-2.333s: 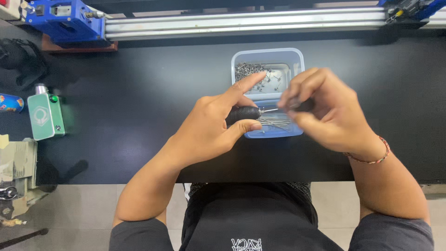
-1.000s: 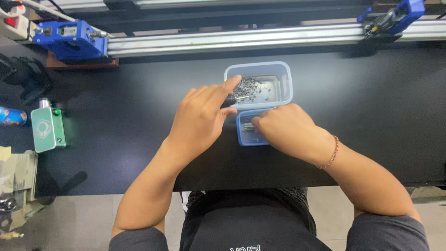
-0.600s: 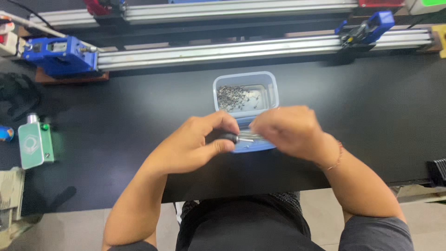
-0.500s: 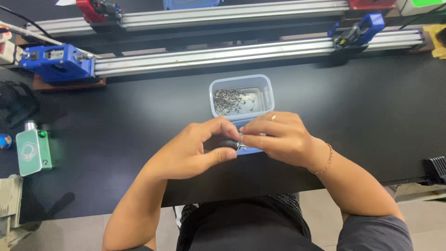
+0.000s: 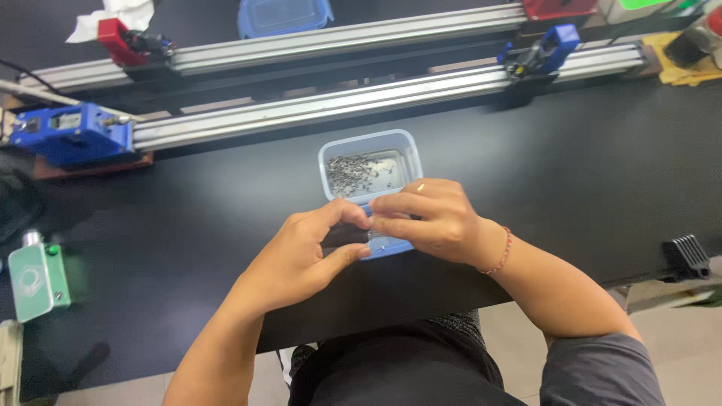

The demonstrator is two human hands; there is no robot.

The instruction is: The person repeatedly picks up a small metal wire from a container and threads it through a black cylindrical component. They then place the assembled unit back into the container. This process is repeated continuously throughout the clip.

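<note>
My left hand point(image 5: 297, 256) grips a small black part point(image 5: 343, 236) between thumb and fingers. My right hand point(image 5: 432, 222) meets it fingertip to fingertip, pinching what looks like a thin metal pin point(image 5: 369, 234) against that part. Both hands hover over a small blue tray point(image 5: 392, 249), which they mostly hide. Just beyond the fingers stands a clear blue tub point(image 5: 411, 153) with a heap of small metal fasteners inside. Everything rests on a black tabletop point(image 5: 188, 218).
Two aluminium rails point(image 5: 338, 101) run across the back, with a blue block point(image 5: 71, 131) at left and a blue clamp point(image 5: 543, 49) at right. A green device point(image 5: 37, 278) lies far left. A black ribbed piece point(image 5: 686, 256) sits at the right edge. The table's front edge is under my forearms.
My right hand left the small tray and came up to meet my left hand at the black part. The view has tilted upward, showing more of the rails.
</note>
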